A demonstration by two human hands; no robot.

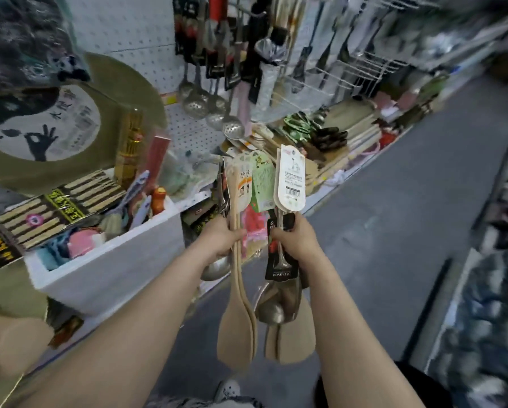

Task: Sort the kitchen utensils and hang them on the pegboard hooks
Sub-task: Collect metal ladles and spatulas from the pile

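My left hand (221, 239) grips a bundle of wooden spatulas (237, 328) by their handles, blades hanging down, with a steel ladle (216, 269) behind them. My right hand (294, 242) grips a second bundle: a steel ladle (272, 309), wooden spatulas (291, 340) and a white card label (290, 178) sticking up. Both bundles hang side by side in front of me. The white pegboard (123, 28) rises beyond, where slotted spoons (196, 103) and other packaged utensils (217, 39) hang on hooks.
A white foam box (108, 269) of chopstick packs and brushes stands at the left on the shelf. A round wooden board (70, 125) leans behind it. Cutting boards and wooden tools (335, 142) fill the shelf to the right. A grey aisle floor (394, 231) runs along the right.
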